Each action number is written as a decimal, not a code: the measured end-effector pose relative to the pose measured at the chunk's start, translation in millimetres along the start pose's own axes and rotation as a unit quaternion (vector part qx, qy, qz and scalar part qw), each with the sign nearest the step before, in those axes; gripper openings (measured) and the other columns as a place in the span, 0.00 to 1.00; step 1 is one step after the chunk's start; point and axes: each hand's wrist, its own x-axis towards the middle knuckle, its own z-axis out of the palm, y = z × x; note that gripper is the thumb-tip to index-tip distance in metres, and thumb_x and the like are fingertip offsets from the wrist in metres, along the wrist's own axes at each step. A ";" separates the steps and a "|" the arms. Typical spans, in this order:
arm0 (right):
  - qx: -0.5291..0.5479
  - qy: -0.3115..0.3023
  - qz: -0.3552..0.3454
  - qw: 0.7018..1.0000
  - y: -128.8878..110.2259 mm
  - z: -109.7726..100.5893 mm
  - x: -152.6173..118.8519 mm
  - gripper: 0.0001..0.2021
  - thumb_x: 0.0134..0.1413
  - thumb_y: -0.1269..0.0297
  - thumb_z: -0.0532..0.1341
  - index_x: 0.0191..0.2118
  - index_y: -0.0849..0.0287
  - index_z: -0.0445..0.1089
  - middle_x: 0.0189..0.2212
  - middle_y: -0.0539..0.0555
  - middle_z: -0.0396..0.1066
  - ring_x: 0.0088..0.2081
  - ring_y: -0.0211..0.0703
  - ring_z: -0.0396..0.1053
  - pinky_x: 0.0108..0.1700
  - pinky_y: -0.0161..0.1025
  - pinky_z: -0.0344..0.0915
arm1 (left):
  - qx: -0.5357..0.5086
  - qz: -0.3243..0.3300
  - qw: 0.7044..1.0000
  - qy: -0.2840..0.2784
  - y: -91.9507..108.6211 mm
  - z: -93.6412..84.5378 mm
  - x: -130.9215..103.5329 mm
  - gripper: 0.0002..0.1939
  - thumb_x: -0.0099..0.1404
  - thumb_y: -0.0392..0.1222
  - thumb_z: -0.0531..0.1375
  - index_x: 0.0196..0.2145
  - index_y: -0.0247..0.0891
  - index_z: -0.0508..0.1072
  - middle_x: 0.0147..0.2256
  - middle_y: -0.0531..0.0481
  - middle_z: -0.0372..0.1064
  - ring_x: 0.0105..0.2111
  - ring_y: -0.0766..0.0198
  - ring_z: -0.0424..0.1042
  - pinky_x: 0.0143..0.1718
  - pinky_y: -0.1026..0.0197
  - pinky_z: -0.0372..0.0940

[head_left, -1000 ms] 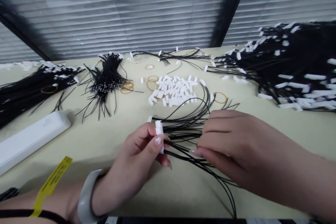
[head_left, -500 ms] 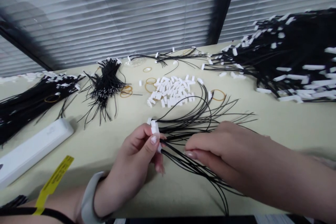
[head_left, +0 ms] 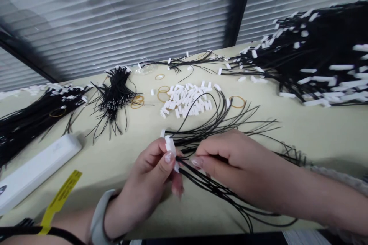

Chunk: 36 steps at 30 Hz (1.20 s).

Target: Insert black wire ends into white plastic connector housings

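My left hand [head_left: 152,172] pinches a white connector [head_left: 170,146] between thumb and fingers, and black wires run out of it to the right. Close by on the right, my right hand [head_left: 224,157] is closed, thumb against forefinger, on a thin black wire [head_left: 186,158] whose end is near the connector. More black wires [head_left: 212,185] pass beneath my right hand toward the front edge. Behind both hands lies a bundle of black wires [head_left: 207,132]. A heap of small white connectors [head_left: 186,99] sits beyond it.
A white oblong device [head_left: 40,168] lies at left, near a yellow tag [head_left: 61,195] on a black cable. Behind are a black wire bundle [head_left: 115,92], rubber bands [head_left: 137,102] and another wire pile [head_left: 28,111]. A large wire pile [head_left: 324,53] fills the back right.
My right hand has moved left, closer to the connector in my left hand. My left hand keeps its pinch, and the view has shifted slightly.
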 end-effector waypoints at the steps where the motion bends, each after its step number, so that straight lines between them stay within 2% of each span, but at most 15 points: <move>1: -0.001 0.000 -0.004 1.000 -0.8 -0.5 0.0 0.17 0.59 0.60 0.50 0.20 0.61 0.61 0.16 0.43 0.60 0.20 0.26 0.53 0.22 0.27 0.50 | -0.001 -0.001 1.000 -0.002 0.2 0.5 0.1 0.08 0.59 0.46 0.60 0.30 0.38 0.70 0.19 0.58 0.65 0.14 0.76 0.64 0.17 0.75 0.60; 6: -0.038 0.000 -0.028 0.999 -4.0 -2.2 -1.5 0.14 0.57 0.65 0.52 0.23 0.60 0.67 0.20 0.44 0.66 0.23 0.27 0.58 0.26 0.29 0.51 | -0.010 0.003 1.000 -0.019 0.5 3.1 0.4 0.09 0.58 0.46 0.60 0.29 0.38 0.69 0.17 0.58 0.65 0.14 0.75 0.63 0.16 0.75 0.59; 14: -0.056 -0.013 -0.011 0.998 -5.5 -1.5 -3.1 0.14 0.57 0.65 0.50 0.24 0.59 0.68 0.20 0.45 0.66 0.23 0.29 0.59 0.26 0.31 0.51 | 0.005 -0.014 1.000 -0.002 1.6 4.4 0.5 0.10 0.57 0.47 0.61 0.27 0.37 0.69 0.17 0.58 0.63 0.13 0.75 0.63 0.15 0.74 0.58; 18: -0.082 -0.009 -0.010 0.997 -7.0 -3.8 -1.1 0.16 0.58 0.65 0.49 0.21 0.60 0.63 0.18 0.45 0.63 0.21 0.29 0.57 0.24 0.30 0.49 | -0.007 -0.023 1.000 0.002 2.7 6.1 0.6 0.11 0.56 0.46 0.62 0.27 0.36 0.68 0.19 0.58 0.63 0.13 0.76 0.64 0.14 0.74 0.57; 21: -0.165 0.019 -0.058 0.984 -7.8 -4.9 -0.9 0.15 0.57 0.68 0.50 0.20 0.61 0.60 0.16 0.45 0.61 0.19 0.30 0.54 0.22 0.32 0.47 | -0.020 -0.042 0.999 0.000 3.5 6.7 -0.1 0.10 0.56 0.45 0.62 0.28 0.37 0.68 0.21 0.58 0.65 0.13 0.76 0.64 0.15 0.74 0.57; 25: -0.266 0.045 -0.142 0.952 -4.1 -7.0 -3.9 0.10 0.54 0.75 0.52 0.23 0.60 0.61 0.19 0.46 0.61 0.21 0.33 0.55 0.24 0.35 0.47 | -0.041 -0.056 0.998 0.006 2.9 7.3 0.4 0.11 0.56 0.46 0.63 0.27 0.36 0.68 0.22 0.57 0.68 0.12 0.76 0.63 0.15 0.73 0.59; 29: -0.377 0.070 -0.140 0.913 2.9 -18.6 -7.1 0.09 0.50 0.77 0.53 0.23 0.60 0.62 0.29 0.53 0.65 0.31 0.39 0.59 0.32 0.37 0.53 | -0.072 -0.067 0.994 0.051 3.7 9.0 2.9 0.10 0.54 0.43 0.64 0.28 0.36 0.69 0.22 0.58 0.69 0.11 0.77 0.61 0.16 0.71 0.61; 32: -0.516 0.160 -0.070 0.839 4.1 -34.3 -11.5 0.10 0.47 0.77 0.53 0.19 0.60 0.60 0.29 0.57 0.63 0.32 0.44 0.57 0.30 0.39 0.49 | -0.085 -0.069 0.990 0.085 6.2 10.2 4.6 0.10 0.54 0.42 0.65 0.28 0.35 0.68 0.22 0.58 0.69 0.12 0.77 0.61 0.16 0.71 0.60; 34: -0.575 0.235 -0.027 0.783 3.7 -45.5 -16.0 0.11 0.49 0.74 0.53 0.19 0.60 0.59 0.21 0.55 0.58 0.25 0.39 0.53 0.25 0.38 0.43 | -0.088 -0.069 0.989 0.096 8.1 11.1 5.3 0.10 0.54 0.41 0.65 0.27 0.35 0.68 0.22 0.58 0.69 0.12 0.77 0.60 0.16 0.72 0.59; 36: -0.579 0.306 -0.008 0.755 3.5 -55.4 -20.2 0.12 0.54 0.69 0.52 0.20 0.60 0.61 0.15 0.51 0.53 0.20 0.35 0.48 0.24 0.37 0.41 | -0.093 -0.070 0.988 0.102 9.3 11.8 5.7 0.10 0.53 0.41 0.65 0.26 0.35 0.66 0.21 0.58 0.69 0.12 0.77 0.60 0.16 0.72 0.58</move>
